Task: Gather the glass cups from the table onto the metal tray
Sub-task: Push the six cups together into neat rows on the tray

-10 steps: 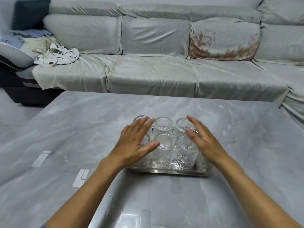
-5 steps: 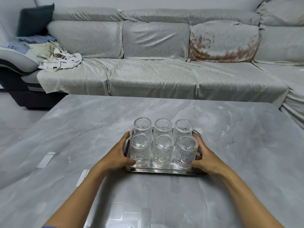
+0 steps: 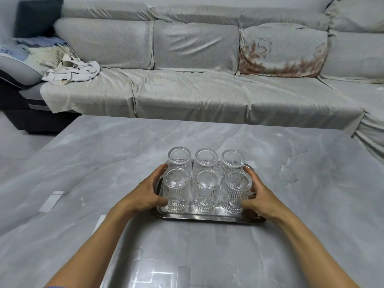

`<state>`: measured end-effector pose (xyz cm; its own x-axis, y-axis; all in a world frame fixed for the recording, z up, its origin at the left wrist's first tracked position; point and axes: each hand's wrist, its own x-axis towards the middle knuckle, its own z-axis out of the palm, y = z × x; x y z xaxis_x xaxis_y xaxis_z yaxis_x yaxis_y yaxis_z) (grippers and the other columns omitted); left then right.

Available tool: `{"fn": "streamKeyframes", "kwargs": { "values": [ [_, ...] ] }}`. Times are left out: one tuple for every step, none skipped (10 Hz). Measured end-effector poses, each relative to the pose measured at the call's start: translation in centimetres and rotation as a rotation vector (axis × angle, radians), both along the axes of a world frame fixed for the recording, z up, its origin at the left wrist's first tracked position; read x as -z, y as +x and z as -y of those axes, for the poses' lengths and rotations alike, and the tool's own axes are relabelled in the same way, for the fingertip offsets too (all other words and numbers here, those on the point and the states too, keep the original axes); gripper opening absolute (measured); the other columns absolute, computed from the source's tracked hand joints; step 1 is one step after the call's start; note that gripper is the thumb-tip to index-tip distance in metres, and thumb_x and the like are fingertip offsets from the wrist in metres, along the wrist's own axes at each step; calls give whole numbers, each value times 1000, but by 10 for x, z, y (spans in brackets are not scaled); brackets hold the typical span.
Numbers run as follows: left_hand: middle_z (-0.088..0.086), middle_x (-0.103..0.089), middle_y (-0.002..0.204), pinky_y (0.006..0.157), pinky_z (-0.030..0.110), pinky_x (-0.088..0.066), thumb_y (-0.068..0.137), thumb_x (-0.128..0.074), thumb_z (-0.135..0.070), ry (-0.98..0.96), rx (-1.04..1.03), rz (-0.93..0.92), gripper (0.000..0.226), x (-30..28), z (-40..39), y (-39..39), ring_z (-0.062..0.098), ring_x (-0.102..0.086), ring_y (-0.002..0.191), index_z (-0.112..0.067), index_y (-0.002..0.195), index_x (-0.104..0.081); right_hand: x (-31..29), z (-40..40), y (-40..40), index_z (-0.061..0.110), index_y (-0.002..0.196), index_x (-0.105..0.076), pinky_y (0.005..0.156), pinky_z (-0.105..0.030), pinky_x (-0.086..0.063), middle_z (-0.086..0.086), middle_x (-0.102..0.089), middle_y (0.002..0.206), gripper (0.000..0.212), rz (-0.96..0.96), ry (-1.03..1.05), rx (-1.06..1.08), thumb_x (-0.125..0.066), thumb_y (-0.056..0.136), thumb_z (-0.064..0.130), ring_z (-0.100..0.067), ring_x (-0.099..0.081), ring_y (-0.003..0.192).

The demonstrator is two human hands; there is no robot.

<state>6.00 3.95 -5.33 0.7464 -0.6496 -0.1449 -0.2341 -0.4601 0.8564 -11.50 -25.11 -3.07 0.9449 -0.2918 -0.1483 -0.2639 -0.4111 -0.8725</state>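
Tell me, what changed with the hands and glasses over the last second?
Both hands came down from above the cups: the left hand and right hand now clasp the metal tray at its ends. The six glass cups stayed on it, two rows of three.

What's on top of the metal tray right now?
Six ribbed glass cups stand on the metal tray, two rows of three. The left hand and right hand cover its side edges, so those are hidden.
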Motion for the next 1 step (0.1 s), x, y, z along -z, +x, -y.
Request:
{"fn": "streamKeyframes", "kwargs": {
  "values": [
    [-18, -33, 147, 84, -7, -30, 66, -69, 11, -22, -9, 8, 107, -7, 1, -3, -7, -31, 128, -27, 153, -18, -2, 1, 0, 39, 148, -23, 44, -7, -41, 9, -55, 94, 100, 12, 14, -7, -62, 72, -15, 14, -57, 54]
  ]
}}
